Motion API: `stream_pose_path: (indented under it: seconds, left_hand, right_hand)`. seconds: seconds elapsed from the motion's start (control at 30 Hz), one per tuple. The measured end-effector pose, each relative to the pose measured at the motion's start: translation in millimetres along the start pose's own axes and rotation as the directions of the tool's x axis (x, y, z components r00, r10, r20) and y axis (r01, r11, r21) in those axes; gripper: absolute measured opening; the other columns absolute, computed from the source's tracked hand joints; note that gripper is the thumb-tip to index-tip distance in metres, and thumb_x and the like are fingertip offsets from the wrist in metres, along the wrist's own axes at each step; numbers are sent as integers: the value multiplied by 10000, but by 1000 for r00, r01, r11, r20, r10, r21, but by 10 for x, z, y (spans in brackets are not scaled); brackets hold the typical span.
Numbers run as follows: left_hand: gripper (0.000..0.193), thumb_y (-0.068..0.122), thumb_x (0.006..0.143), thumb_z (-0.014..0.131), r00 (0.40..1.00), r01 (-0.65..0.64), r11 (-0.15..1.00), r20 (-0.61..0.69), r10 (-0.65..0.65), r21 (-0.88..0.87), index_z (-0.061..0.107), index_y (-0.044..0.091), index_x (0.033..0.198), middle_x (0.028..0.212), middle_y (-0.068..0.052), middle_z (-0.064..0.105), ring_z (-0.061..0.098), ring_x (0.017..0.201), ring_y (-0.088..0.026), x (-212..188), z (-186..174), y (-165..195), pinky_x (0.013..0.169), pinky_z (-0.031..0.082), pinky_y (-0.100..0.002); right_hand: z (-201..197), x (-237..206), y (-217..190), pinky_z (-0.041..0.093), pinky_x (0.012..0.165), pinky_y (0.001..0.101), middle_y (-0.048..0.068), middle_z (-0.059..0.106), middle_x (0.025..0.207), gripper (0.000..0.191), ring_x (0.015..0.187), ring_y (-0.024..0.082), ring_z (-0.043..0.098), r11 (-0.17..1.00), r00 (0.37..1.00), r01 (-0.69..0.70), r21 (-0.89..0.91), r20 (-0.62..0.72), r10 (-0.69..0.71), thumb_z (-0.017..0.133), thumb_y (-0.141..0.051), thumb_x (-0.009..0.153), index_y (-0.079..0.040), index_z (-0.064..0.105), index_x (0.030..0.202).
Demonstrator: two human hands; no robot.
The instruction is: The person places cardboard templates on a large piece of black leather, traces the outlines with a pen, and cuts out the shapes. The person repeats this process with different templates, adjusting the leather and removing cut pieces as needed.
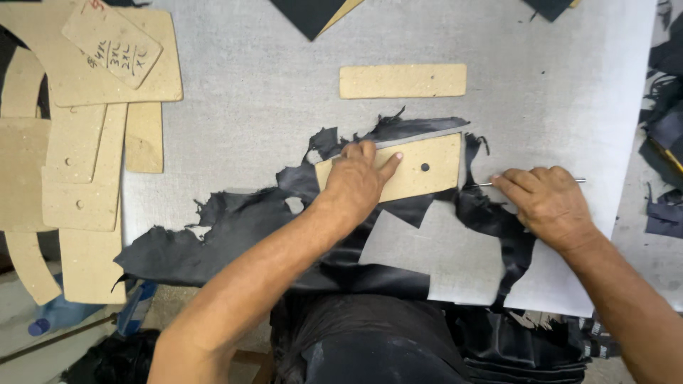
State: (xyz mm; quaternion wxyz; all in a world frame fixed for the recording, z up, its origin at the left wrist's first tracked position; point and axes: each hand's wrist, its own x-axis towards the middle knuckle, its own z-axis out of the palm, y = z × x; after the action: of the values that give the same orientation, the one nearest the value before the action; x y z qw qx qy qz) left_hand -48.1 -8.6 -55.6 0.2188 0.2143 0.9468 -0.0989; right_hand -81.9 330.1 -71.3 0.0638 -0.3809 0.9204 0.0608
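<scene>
My left hand [359, 181] presses flat on a rectangular cardboard pattern [427, 167] with a small hole, which lies on a ragged piece of black leather [235, 227]. My right hand [548, 203] grips a thin metal cutting tool [484, 184] whose tip meets the pattern's right edge. The leather shows cut-out gaps where the grey cutting board [284, 92] appears through it.
A second cardboard strip [403, 80] lies further back on the board. A pile of cardboard patterns [78, 121] covers the left side. Black scraps [665, 128] sit at the right edge, and dark pieces [309, 14] at the top. A blue bottle [57, 313] lies low left.
</scene>
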Motion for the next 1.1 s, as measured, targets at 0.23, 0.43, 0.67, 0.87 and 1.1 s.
stream_pose_path:
  seconds: [0.23,0.43,0.67,0.87,1.1]
  left_hand:
    - [868,333,672,881,970,154,875,-100,-223,-459,514,17,1391,1247,-224,571,542,1168,-388,31,-142,-43,942,475,-527]
    - [313,206,807,765,987,-156,831,-112,114,-534,697,12,1043,1040,-189,663,651,999,-379,348,-580,-238,873,527,-507]
    - [451,53,955,579,595,-247,969,-788,157,7,620,40,1404,1105,-151,608,622,1057,-326,1075,-1475,92,945,531,-452]
    - [396,116,948,683,751,-361,888,-654,95,-285,654,33,1334,1198,-186,678,649,1133,-352,915,-1134,368,989,508,-482]
    - [312,146,907,720,892,104,728,-259,-369,-678,711,53,1205,1026,-142,722,679,973,-354,-571,-4,-130,853,532,-456]
  right_hand:
    - [96,-374,-517,573,652,432,96,675,1040,458,770,331,700,699,782,-516,495,-62,621,788,-323,759,-110,686,1152]
    - [331,-589,-728,546,598,410,21,686,880,209,661,291,679,569,613,-601,562,-133,779,789,-247,728,-149,713,896]
    - [459,-759,-684,550,609,330,137,702,957,302,734,258,694,620,589,-342,707,-353,727,834,-97,746,-7,699,1001]
    - [542,-803,-283,542,655,263,96,744,962,324,773,130,665,-84,617,-267,960,238,750,807,-145,879,-2,714,1155]
    - [326,-747,-566,525,607,335,94,726,899,316,647,207,649,497,734,-574,651,139,664,838,-272,849,-36,735,1032]
